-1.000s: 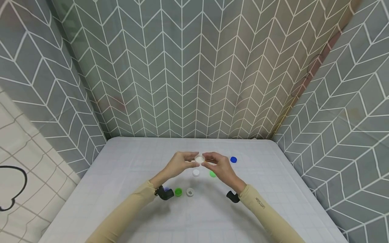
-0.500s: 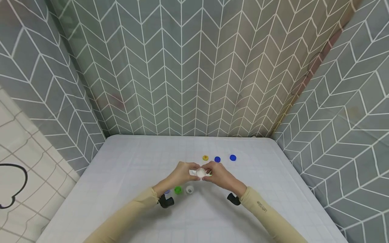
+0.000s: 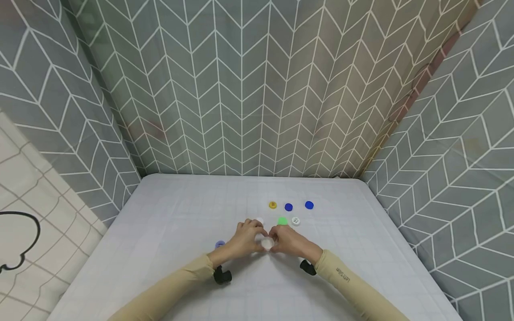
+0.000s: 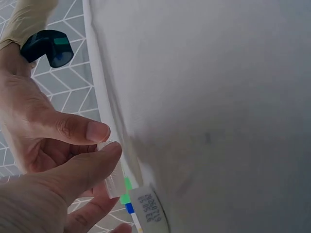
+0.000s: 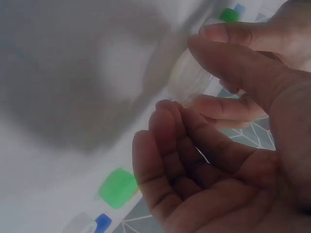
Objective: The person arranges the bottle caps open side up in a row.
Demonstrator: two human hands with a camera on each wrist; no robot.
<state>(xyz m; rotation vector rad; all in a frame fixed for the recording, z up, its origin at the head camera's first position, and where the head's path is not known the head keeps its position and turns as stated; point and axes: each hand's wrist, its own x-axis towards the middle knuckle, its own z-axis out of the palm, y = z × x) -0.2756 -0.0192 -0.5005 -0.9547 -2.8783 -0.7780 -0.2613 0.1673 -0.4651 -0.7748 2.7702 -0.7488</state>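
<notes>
Near the table's middle, both hands hold a round, translucent white cap between them. My left hand pinches its left side with thumb and fingers, while my right hand grips the right side. The left wrist view shows the ribbed side of the cap between the two hands. In the right wrist view, the cap looks clear and partly covered by fingertips. Just beyond the hands lie a light green cap, a white cap with dark marks, and another white cap partly hidden by left fingers.
Farther back sit a yellow cap, a blue cap and a second blue cap. A violet-blue cap shows beside the left wrist. The white-covered table meets patterned curtains at its back and sides.
Both hands have come nearer the body with the translucent cap between them. The yellow and blue caps behind are now uncovered; the darker green cap and a white cap are now hidden by the left hand.
</notes>
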